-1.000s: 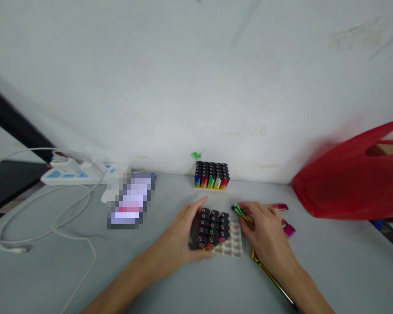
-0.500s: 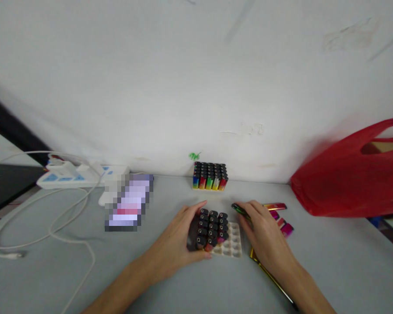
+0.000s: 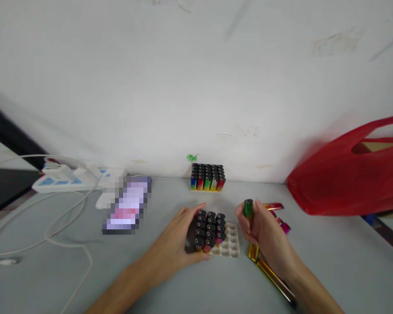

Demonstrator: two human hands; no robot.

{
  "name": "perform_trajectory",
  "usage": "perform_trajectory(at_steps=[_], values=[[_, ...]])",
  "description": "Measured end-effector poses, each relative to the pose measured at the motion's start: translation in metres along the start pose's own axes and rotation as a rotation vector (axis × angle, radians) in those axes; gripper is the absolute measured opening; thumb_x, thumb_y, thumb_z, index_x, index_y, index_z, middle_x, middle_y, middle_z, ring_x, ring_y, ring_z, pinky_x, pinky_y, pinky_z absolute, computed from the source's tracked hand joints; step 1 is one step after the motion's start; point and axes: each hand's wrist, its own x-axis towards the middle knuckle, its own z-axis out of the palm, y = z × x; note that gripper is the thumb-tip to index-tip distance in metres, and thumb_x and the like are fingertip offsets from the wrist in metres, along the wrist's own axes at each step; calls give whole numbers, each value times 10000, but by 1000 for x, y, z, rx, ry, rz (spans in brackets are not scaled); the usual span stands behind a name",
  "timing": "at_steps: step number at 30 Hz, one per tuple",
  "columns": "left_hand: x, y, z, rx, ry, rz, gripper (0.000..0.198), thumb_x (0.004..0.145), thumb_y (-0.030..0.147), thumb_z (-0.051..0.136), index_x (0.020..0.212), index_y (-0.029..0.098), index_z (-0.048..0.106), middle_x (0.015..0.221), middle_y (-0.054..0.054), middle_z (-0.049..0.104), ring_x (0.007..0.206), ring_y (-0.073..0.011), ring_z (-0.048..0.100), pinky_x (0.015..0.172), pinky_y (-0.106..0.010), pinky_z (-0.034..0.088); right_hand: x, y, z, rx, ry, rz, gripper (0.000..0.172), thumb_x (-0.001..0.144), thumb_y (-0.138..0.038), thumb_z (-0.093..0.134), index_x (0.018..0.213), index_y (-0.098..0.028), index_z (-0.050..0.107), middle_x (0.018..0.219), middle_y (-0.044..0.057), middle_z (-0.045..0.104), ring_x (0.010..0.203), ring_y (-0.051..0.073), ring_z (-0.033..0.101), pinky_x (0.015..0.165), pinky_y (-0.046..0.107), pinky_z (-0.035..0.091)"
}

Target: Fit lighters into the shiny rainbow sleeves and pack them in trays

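Observation:
My left hand (image 3: 180, 237) curves round the left side of a group of upright black-topped lighters (image 3: 210, 229), thumb in front and fingers behind. These stand in a pale tray (image 3: 231, 242) whose right-hand pockets hold nothing. To the right of the tray, my right hand (image 3: 265, 226) holds a green lighter (image 3: 248, 210) upright between thumb and fingers, its black top up. Loose yellow lighters (image 3: 271, 274) lie under and beside my right wrist. Behind that hand are a red-orange lighter (image 3: 275, 206) and several pink ones (image 3: 284, 227), partly hidden.
A full block of coloured lighters (image 3: 208, 178) stands against the wall. At the left are a phone (image 3: 127, 205), a white power strip (image 3: 62, 181) and a looping white cable (image 3: 49, 226). A red bag (image 3: 340, 179) sits at the right.
My right hand has turned, bringing the green lighter from a slanting position to upright. More of the yellow lighters now shows. My left hand stays round the group.

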Motion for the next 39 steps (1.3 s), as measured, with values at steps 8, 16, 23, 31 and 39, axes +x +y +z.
perform_trajectory(at_steps=[8, 16, 23, 31, 39], values=[[1, 1, -1, 10, -4, -10, 987, 788, 272, 952, 1606, 355, 407, 1459, -76, 583, 1379, -333, 574, 1203, -486, 462, 2, -3, 3, 295, -108, 105, 543, 937, -681, 634, 666, -234, 484, 655, -39, 337, 592, 155, 261, 509, 260, 301], [2, 3, -1, 31, -20, -7, 975, 785, 241, 943, 1597, 312, 407, 1444, -95, 587, 1362, -340, 580, 1193, -489, 468, -1, -8, -1, 435, -123, 176, 503, 918, -577, 685, 657, -231, 428, 635, -88, 223, 535, 111, 97, 432, 237, 146], [1, 1, -1, 28, -5, 10, 983, 778, 235, 951, 1594, 341, 413, 1458, -81, 590, 1376, -339, 574, 1203, -495, 461, 1, -8, -3, 442, -164, 148, 551, 918, -587, 663, 611, -244, 359, 586, -97, 197, 506, 96, 84, 424, 249, 127], [2, 1, -1, 40, -11, 7, 983, 787, 273, 947, 1610, 327, 413, 1473, -103, 593, 1374, -361, 569, 1209, -530, 456, 2, -5, -4, 429, -169, 161, 523, 926, -580, 653, 617, -239, 405, 584, -96, 205, 505, 102, 89, 426, 253, 122], [0, -1, 0, 46, -10, 4, 1070, 800, 310, 942, 1676, 342, 330, 1432, -97, 607, 1368, -352, 566, 1202, -505, 461, 1, -4, -4, 419, -167, 162, 535, 924, -585, 658, 614, -242, 388, 577, -99, 197, 507, 102, 86, 433, 259, 116]])
